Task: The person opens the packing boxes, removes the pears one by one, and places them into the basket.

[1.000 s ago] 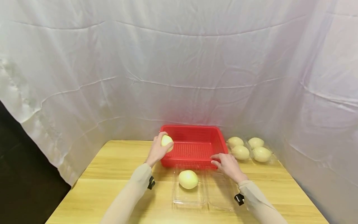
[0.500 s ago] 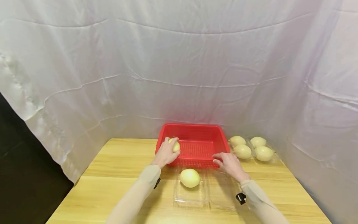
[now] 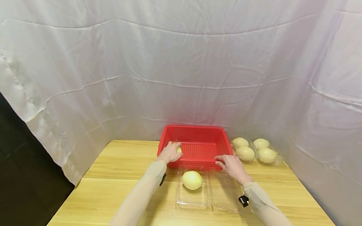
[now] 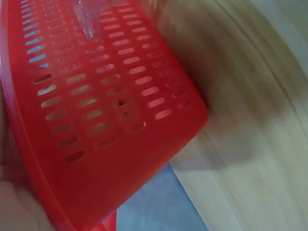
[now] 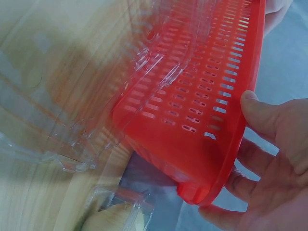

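My left hand (image 3: 169, 153) reaches over the near left rim of the red plastic basket (image 3: 203, 160) and holds a pale yellow pear (image 3: 179, 149) low inside it. The fingers cover most of that pear. At the near right corner, my right hand (image 3: 233, 167) grips the basket rim; the right wrist view shows its thumb (image 5: 257, 113) on the outer wall and its fingers over the rim. Another yellow pear (image 3: 192, 180) lies in an open clear plastic clamshell box (image 3: 195, 201) in front of the basket.
Several yellow pears (image 3: 245, 153) sit in clear packaging right of the basket. The clamshell's clear lid (image 3: 224, 199) lies flat on the wooden table (image 3: 107, 182), under the right forearm. A pale curtain (image 3: 198, 78) hangs behind.
My left hand has carried the pear from the basket's left rim rightward and down into the basket. The right hand keeps its place on the rim.
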Tool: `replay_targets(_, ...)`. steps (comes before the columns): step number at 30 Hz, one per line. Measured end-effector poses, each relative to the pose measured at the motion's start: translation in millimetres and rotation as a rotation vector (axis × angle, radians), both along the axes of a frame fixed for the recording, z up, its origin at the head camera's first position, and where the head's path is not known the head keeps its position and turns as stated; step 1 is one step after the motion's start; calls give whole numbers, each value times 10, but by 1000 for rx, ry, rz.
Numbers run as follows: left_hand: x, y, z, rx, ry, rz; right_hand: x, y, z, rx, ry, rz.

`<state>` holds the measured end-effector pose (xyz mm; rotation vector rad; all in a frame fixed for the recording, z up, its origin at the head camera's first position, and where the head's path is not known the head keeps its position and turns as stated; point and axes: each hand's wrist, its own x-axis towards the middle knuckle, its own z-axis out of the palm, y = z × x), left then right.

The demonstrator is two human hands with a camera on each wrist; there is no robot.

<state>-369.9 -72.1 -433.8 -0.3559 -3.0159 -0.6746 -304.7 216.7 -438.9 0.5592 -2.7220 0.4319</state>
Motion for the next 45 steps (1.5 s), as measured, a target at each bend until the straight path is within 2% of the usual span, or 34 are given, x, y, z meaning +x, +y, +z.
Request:
replay_targets(5,-61,23,0,-15,-85,-3,21,-8,-3,-7,-13,5)
replay_targets(11,-123,28,-13,-36,-152,-33,50,-32,9,6,12,-15)
replay_targets(17,-128,8,-20,-19,-181,-24,54,-54,22,-3,2,-11)
replay_targets(22,-128,5,-59,-4,-117,11,38,-60,28,-14,2,-1)
replay_targets(28,-81,17,-87,14,-17,64,20,-44,23,-6,-6,2)
replay_targets(33,-69,37,-102,25,71,44,27,-23,12,-4,-4,-11)
replay_targets(40,19,63,-136,6,260,-1,81,16,16,-14,21,-9)
replay_targets(45,114,55,-132,26,316,43,83,15,16,-13,19,-11)
